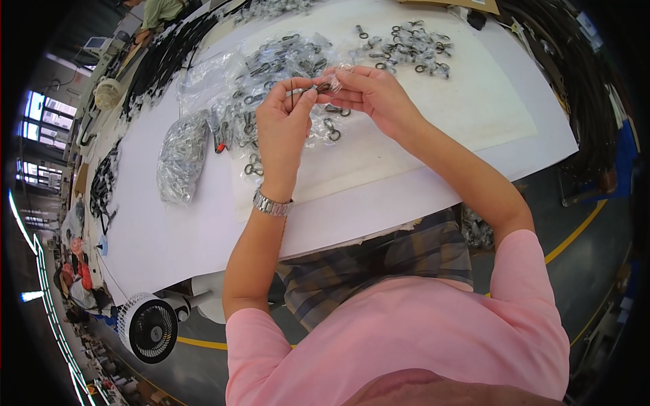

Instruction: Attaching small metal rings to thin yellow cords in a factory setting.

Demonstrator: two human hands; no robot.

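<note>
Over the white worktable (203, 237), my two hands meet at one small dark metal snap hook (321, 88). My left hand (281, 125) is closed, with its thumb and forefinger pinching the hook. Clear plastic wrap (334, 82) surrounds the hook's right end, and the closed fingers of my right hand (379, 98) grip that wrap. Just beyond my hands lies a heap of snap hooks (288, 57) in clear plastic. Several loose hooks (332, 128) rest beside and below my hands. Farther right is another group of hooks (413, 47), many with clear wrapping.
A full clear plastic bag (183, 159) sits left of my left hand, beside a small red-tipped object (220, 147). Dark straps (172, 54) lie along the far left edge. A fan (152, 328) stands near the front left corner. Another person (159, 12) is at the far left.
</note>
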